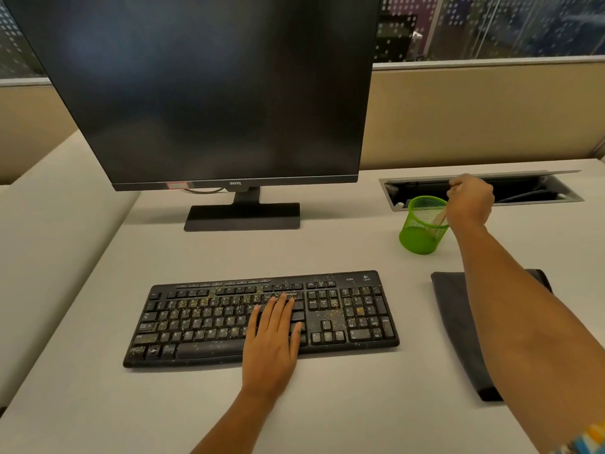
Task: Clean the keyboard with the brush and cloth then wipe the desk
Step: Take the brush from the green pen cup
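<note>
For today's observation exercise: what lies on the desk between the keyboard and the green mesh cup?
Nothing. In the head view, only bare desk separates the keyboard from the green mesh cup.

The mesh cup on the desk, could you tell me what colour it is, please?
The mesh cup is bright green, seen in the head view.

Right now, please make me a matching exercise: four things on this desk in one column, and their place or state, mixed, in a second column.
1 keyboard
2 brush
3 cloth
4 monitor

a dark screen
b inside green cup
c speckled with crumbs
d lies right of keyboard

Pairs: 1-c, 2-b, 3-d, 4-a
</note>
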`<action>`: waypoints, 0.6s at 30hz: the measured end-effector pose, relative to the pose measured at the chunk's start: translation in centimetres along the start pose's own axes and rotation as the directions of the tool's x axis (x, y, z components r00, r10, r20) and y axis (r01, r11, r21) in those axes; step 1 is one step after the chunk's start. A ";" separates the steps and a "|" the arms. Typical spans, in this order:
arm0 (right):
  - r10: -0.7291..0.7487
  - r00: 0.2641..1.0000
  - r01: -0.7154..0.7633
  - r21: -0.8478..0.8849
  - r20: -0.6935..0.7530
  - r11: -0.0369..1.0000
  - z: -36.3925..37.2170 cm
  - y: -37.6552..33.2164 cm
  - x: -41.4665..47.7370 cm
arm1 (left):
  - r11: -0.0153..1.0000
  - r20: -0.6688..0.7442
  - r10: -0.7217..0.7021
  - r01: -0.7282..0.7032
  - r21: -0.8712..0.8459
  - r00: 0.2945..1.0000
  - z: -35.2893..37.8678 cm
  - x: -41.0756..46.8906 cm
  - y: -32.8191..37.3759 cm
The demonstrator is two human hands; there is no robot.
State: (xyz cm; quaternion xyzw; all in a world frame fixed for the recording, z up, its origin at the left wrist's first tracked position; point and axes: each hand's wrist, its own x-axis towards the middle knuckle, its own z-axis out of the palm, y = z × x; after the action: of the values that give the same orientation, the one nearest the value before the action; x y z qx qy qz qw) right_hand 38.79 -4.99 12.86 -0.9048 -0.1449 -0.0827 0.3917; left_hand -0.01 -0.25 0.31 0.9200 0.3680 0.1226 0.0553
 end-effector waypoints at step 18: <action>-0.125 0.987 0.153 0.394 -0.096 0.906 -6.7 -4.9 -11.2 | 0.999 0.005 0.037 -0.037 -0.003 0.999 -1.6 -4.3 0.8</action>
State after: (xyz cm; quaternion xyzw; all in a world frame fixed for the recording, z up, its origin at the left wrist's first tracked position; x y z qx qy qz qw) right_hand 26.37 -8.95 17.85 -0.7897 -0.2094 -0.1101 0.5660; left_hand -2.87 -3.80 1.18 0.9268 0.3508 0.1220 0.0551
